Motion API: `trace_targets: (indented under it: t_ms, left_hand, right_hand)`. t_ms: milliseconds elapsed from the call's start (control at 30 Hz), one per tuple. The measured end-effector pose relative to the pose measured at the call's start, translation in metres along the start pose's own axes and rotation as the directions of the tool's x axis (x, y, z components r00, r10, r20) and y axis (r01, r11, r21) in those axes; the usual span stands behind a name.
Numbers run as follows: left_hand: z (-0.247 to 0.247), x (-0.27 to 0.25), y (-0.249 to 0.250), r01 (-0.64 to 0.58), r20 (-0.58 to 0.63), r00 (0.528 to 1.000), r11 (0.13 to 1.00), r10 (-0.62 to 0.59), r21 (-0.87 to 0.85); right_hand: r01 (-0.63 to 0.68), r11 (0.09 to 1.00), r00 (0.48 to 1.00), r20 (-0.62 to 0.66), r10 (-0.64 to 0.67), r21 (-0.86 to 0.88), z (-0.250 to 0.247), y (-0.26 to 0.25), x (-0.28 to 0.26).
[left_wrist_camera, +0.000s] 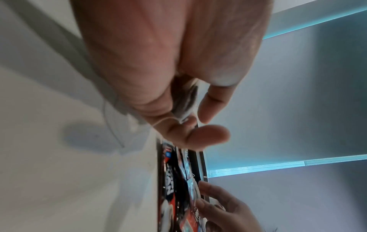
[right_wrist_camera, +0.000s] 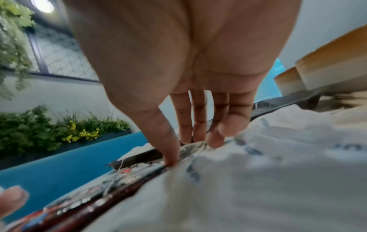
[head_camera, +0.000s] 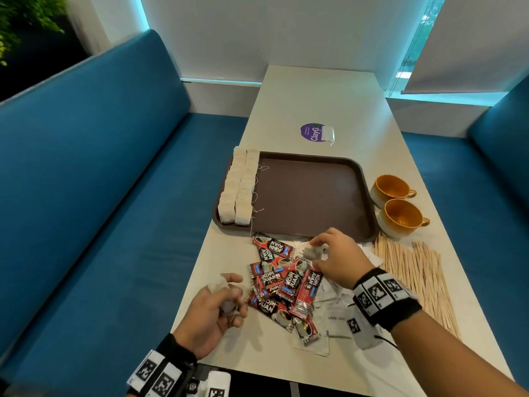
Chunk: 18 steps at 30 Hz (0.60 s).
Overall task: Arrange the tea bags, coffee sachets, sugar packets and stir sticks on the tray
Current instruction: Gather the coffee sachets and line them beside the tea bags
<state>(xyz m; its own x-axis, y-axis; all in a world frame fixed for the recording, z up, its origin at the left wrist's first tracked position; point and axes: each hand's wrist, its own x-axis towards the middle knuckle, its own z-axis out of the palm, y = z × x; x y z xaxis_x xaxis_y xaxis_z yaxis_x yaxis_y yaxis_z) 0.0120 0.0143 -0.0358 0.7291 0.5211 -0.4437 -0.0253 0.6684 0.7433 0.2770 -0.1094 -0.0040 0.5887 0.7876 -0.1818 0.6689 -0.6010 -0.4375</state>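
So, step in hand: we are gathering the last loose tea bags from the pile before moving to the sachets; two neat columns of tea bags (head_camera: 239, 187) already fill the tray's nine o'clock side.
Left hand (head_camera: 213, 308): at seven o'clock of the pile, palm up, fingers curled round a tea bag (head_camera: 227, 306); the left wrist view shows its string looping over our fingers (left_wrist_camera: 213, 103).
Coffee sachets (head_camera: 282, 285): a red heap on the table, at six o'clock of the tray (head_camera: 309, 193), none on it.
Right hand (head_camera: 336, 257): over the heap's one o'clock edge, thumb and fingertips (right_wrist_camera: 170, 157) pinching a crumpled tea bag (head_camera: 312, 252) that lies on the packets.
Sugar packets (head_camera: 333, 313): white, under and around our right wrist, off the tray.
Stray tea bag (head_camera: 327, 134): on the purple sticker at twelve o'clock of the tray.
Stir sticks (head_camera: 415, 279): fanned on the table at three o'clock of the heap.
Next move, as we judge it: lift both bags clear of tangled strings and carry them toward eleven o'clock, to continue the columns.
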Motion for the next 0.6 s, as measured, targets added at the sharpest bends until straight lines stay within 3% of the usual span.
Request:
trace_targets:
  t_ms: [233, 400, 600]
  left_hand:
    - [-0.001, -0.012, -0.003, -0.021, -0.049, 0.999, 0.996, 0.017, -0.081]
    - [0.006, -0.017, -0.006, 0.098, 0.018, 0.995, 0.993, -0.097, -0.065]
    - [0.027, -0.014, -0.001, 0.201, -0.062, 0.977, 0.978, -0.204, -0.059]
  right_hand:
    - [-0.01, 0.999, 0.999, 0.03, 0.011, -0.046, 0.003, -0.001, 0.006]
    - [-0.019, 0.995, 0.998, -0.054, 0.025, 0.096, 0.0, 0.003, 0.003]
    - [0.113, 0.907, 0.979, -0.2, -0.032, 0.405, -0.011, -0.024, -0.026]
